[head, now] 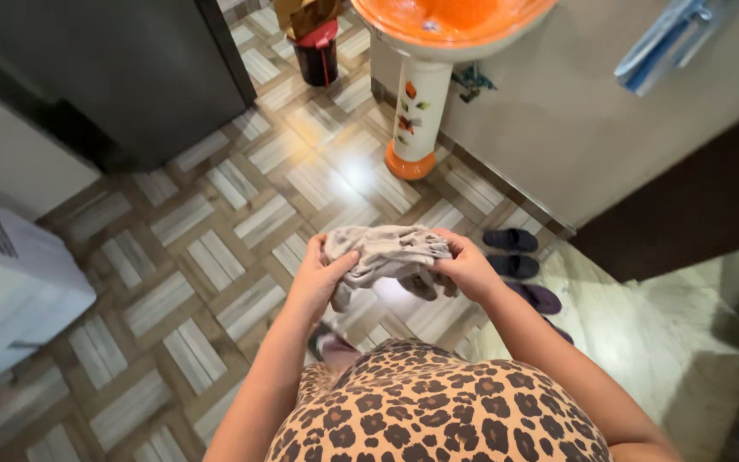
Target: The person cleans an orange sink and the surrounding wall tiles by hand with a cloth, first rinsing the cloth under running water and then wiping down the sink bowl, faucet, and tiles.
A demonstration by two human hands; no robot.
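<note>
Leopard-print fabric (pixel 438 406) fills the bottom of the view, worn by the person looking down. Both bare forearms rise from it and meet in front of the body. The left hand (pixel 318 278) and the right hand (pixel 468 269) hold a grey cloth (pixel 391 252) between them, bunched and crumpled, up in the air above the floor. The left fingers are curled over the cloth's left end, thumb pressed on top; the right fingers are clenched around its right end, with loose folds hanging just below that hand.

Under the hands lies a tiled floor (pixel 181 257) in a woven pattern of pale and brown strips, with a bright glare near its middle. To the left stands a white appliance (pixel 2 291) with vents. To the right, dark slippers (pixel 515 252) sit in a row along the edge of a pale stone step (pixel 643 334).

Farther off, an orange basin (pixel 451 21) sits on a white pedestal (pixel 418 111) with leaf patterns and an orange foot. Left of it stands a dark container (pixel 316 51) with a red top, and a large dark cabinet (pixel 138 68) fills the upper left.
</note>
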